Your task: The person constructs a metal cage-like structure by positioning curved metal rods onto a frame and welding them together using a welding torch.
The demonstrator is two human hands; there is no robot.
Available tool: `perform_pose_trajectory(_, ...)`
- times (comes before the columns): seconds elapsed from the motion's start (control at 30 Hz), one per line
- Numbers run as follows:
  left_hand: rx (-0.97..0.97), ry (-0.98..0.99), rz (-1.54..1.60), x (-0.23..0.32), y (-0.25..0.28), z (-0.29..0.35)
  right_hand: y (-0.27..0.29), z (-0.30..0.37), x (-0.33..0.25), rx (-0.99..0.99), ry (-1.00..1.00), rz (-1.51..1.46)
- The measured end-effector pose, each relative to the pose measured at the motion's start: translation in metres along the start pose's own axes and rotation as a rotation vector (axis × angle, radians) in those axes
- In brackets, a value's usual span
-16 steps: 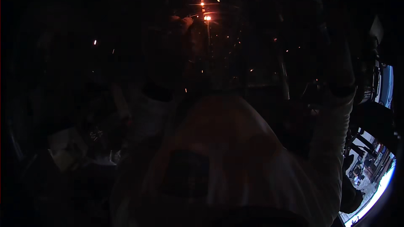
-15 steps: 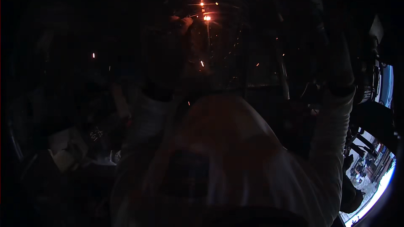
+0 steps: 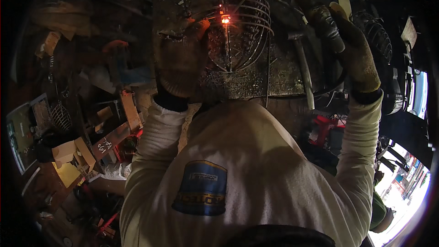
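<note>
Wire cage (image 3: 238,32), a domed basket of thin steel rods, lies on the scorched steel bench top (image 3: 247,80) at twelve o'clock from the worker, with a glowing orange weld spot (image 3: 225,19) near its crown.

Nearest the viewer is the worker's white long-sleeved shirt (image 3: 256,164) with a blue chest badge (image 3: 201,194).

Left hand (image 3: 180,52), in a soiled knit glove, rests against the cage at eleven o'clock, fingers curled against the rods just beside the glow; whether it pinches a rod cannot be told.

Right hand (image 3: 354,50), in a yellowish glove, is raised at one o'clock and wrapped tight around a dark handle with a thick cable (image 3: 327,25).

Judged from this pose, a sound joint calls for the left hand to hold the cage quite still, with the glove clear of the hot point, while the right keeps the cable slack so that it does not drag across the wires.

A hammer (image 3: 302,64) lies on the bench between cage and right arm, close enough to foul the cable.

At nine o'clock lies floor clutter: cardboard scraps (image 3: 73,153), an orange tool (image 3: 130,112) and a small wire basket (image 3: 60,116). A red machine (image 3: 324,130) sits below the bench at three o'clock; farther off at four o'clock, daylight shows through an opening (image 3: 402,187).
</note>
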State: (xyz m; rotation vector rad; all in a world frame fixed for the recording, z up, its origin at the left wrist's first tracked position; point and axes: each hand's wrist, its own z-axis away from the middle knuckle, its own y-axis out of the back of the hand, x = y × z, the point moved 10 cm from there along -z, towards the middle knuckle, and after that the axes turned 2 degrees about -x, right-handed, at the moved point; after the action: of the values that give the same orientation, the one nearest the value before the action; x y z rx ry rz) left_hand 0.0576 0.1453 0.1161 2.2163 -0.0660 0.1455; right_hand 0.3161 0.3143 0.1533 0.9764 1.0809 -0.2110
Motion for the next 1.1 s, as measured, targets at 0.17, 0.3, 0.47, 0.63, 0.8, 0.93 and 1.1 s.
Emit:
perform_pose_trajectory(0.17,0.006,0.094,0.129,-0.007,-0.001,-0.001,-0.006,-0.001,0.002,-0.039,-0.005,-0.051)
perform_pose_trajectory(0.3,0.01,0.0,0.025,-0.002,0.0,0.002,-0.01,-0.002,-0.005,-0.057,0.061,-0.069)
perform_pose_trajectory(0.47,-0.042,-0.028,-0.041,0.003,0.001,0.005,-0.017,0.007,0.006,-0.182,0.141,-0.778)
perform_pose_trajectory(0.63,-0.053,-0.002,-0.018,0.0,-0.003,0.002,-0.007,-0.006,0.019,-0.098,-0.191,-0.012)
perform_pose_trajectory(0.8,-0.056,0.027,0.007,0.001,0.0,0.0,-0.013,-0.005,0.027,0.051,-0.015,-0.394)
perform_pose_trajectory(0.93,-0.067,0.043,0.018,0.002,-0.001,0.0,0.007,0.006,0.0,0.052,0.147,-0.006)
perform_pose_trajectory(1.1,-0.089,0.066,0.028,0.005,-0.004,-0.005,0.034,0.02,0.023,0.217,0.064,-0.113)
